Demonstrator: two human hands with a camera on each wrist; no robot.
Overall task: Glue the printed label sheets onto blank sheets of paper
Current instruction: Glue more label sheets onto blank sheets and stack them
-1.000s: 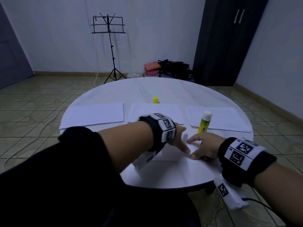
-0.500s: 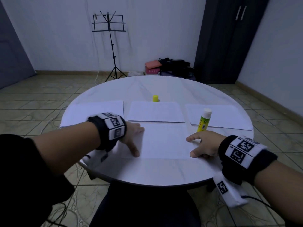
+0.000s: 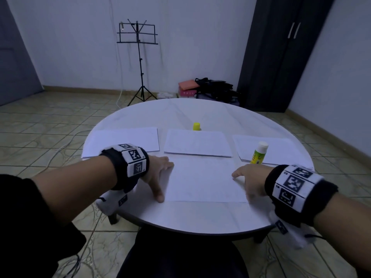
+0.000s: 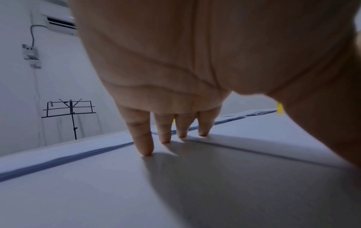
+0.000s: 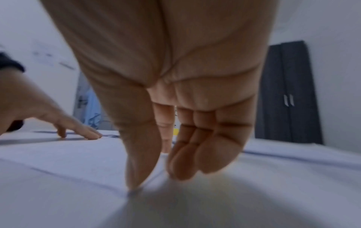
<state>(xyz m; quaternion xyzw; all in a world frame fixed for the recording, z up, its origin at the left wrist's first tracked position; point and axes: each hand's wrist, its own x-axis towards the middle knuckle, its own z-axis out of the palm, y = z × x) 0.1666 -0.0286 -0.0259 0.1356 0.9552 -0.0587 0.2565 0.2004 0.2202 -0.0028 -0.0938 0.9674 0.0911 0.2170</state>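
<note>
Nearest the person, a sheet of paper (image 3: 202, 180) lay flat on the round white table (image 3: 180, 215), close to its front edge. The left hand (image 3: 158, 175) rested spread on the sheet's left margin, fingers (image 4: 143, 138) straight and tips down, holding nothing. The right hand (image 3: 250, 180) pressed the right margin, thumb (image 5: 139, 162) and fingers (image 5: 195, 154) bearing on the paper's edge; they seemed to pinch nothing, just press. I could not make out whether this sheet carried print.

If one hand pushed harder than the other, I reckoned the sheet could skid and set crooked, or trap a crease.

Just beyond the right hand stood the glue stick (image 3: 259, 153), upright and uncapped on the right-hand stack (image 3: 281, 145). A careless wrist could topple it and smear those pages.

Farther back lay the middle stack (image 3: 197, 143) and the left stack (image 3: 124, 140), with the yellow cap (image 3: 196, 126) behind; left off, the glue would dry.
</note>
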